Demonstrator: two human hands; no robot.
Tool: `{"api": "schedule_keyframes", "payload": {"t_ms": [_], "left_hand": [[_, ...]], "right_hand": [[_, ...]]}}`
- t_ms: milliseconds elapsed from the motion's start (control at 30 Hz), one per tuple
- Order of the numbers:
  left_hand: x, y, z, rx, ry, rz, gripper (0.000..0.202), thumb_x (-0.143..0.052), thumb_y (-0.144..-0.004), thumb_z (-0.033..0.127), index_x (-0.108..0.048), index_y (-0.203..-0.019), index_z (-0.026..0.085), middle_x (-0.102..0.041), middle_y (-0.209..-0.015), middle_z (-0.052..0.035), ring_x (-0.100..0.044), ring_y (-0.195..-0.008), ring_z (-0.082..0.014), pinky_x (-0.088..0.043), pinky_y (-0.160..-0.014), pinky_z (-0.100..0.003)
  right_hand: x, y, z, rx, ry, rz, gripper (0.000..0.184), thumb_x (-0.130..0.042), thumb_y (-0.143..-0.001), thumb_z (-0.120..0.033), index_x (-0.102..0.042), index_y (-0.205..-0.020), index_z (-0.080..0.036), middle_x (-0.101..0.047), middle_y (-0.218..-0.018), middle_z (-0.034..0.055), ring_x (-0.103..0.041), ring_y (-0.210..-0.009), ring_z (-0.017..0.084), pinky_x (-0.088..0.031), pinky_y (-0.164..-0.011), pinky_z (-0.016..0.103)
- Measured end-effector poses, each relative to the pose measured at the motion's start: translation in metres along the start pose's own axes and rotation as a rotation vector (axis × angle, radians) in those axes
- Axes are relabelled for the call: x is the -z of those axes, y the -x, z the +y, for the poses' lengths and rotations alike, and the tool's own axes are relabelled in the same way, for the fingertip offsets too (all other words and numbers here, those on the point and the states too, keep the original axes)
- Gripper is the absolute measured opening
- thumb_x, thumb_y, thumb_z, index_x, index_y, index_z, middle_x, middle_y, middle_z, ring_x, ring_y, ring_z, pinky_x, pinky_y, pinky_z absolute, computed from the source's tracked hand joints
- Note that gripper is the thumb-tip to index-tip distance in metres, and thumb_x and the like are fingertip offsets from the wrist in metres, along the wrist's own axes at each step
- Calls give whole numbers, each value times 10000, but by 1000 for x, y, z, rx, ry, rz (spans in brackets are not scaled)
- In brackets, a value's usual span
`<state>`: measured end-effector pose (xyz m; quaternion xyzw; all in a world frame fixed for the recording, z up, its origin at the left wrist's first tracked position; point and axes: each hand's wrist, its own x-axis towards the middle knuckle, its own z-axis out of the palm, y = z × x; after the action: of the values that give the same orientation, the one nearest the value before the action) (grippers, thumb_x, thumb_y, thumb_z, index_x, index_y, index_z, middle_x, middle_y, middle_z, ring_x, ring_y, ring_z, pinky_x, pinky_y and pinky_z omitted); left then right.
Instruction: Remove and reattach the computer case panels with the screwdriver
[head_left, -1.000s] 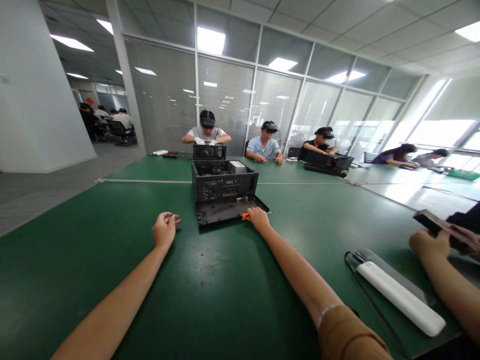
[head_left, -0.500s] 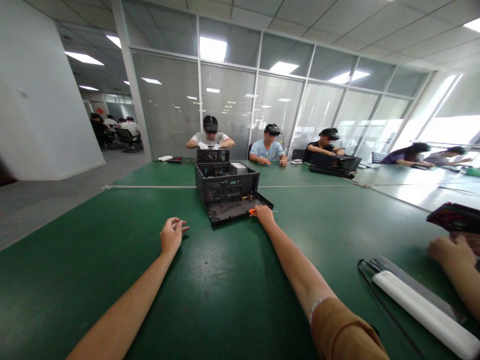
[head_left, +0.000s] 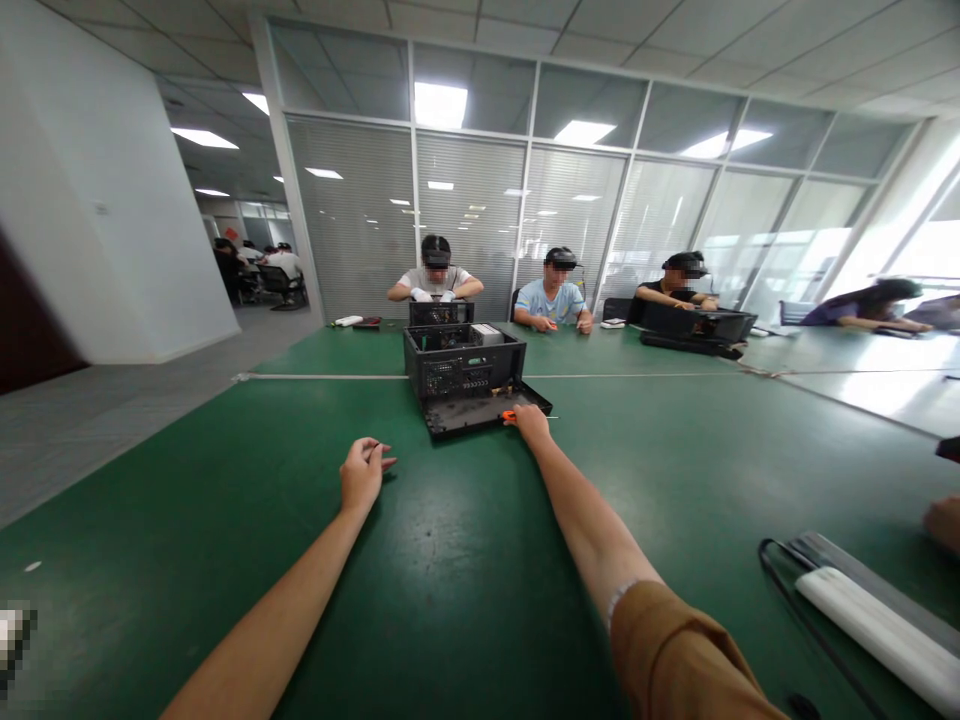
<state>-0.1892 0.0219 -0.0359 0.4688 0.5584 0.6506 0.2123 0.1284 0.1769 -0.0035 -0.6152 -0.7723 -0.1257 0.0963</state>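
One orange screwdriver [head_left: 509, 415] sits gripped in the right fingers [head_left: 523, 410]; left fingers [head_left: 385, 463] curl, contents unclear.

Between four and five o'clock, the right hand [head_left: 531, 424] is covering the middle of the screwdriver [head_left: 509, 416]; toward eight, the left hand [head_left: 364, 473] is hiding whether it is pinching anything. At four, the right edge is cutting off the white bar [head_left: 881, 637]; at half past three, a co-worker's hand [head_left: 944, 521] is showing as a cropped blur; far out at eight, the left edge is cropping a pixelated object [head_left: 10, 640].
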Motion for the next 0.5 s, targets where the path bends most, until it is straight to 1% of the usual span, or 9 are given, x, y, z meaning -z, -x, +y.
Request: {"api": "schedule_keyframes", "payload": {"t_ms": [200,333,500], "left_hand": [[1,2,5,8,0,0,229,-491,-766,360,-446,-903,181,-637,-873,-69,-659,-646,-186,-551,-581,-299],[0,1,6,25,13,0,231,-508,-757,353,-447,-899,181,-632,-874,-69,-657,-639,-188,-553,-575,-306],[-1,-1,2,25,24,-7,241,-508,-757,359,-443,-904,180,-633,-871,-70,-656,-630,-180,-550,-578,-300]], "right_hand": [[-1,-12,-13,-8,1,-5,391,-525,-791,-463,-593,-976,-126,-625,-902,139,-555,-908,222,-406,-738,265],[-1,-13,-14,-11,7,-17,381,-524,-798,-446,-587,-991,-123,-621,-906,143,-550,-911,221,-405,-743,265],[-1,-9,-16,-18,3,-26,359,-505,-820,-416,-565,-1011,-118,-605,-932,153,-533,-944,232,-410,-754,277]]}}
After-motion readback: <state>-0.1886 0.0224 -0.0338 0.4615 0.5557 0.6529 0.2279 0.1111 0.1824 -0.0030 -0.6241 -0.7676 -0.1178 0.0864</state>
